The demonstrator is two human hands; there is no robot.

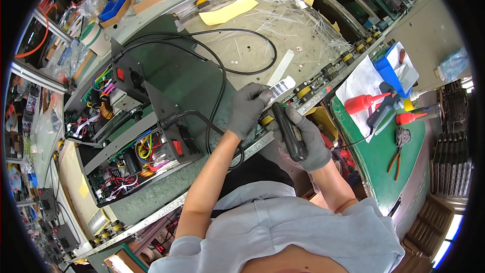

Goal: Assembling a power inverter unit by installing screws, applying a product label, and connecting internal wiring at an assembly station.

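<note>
My left hand, in a grey glove, pinches a white label strip with dark printed bars. Closed round a black handheld scanner is my gloved right hand. The scanner's upper end, with a small green spot, lies close to the label. Left of my hands, two open-topped black electronic units lie side by side, showing coloured wires, coils and circuit boards. Each has a red switch on its end panel. A black power cable is plugged into the nearer unit and passes by my left wrist.
Roller rails edge the bench. Beyond the units lie yellow paper and scattered clear strips. On the green table at right are red-capped bottles, a blue bin and orange-handled pliers.
</note>
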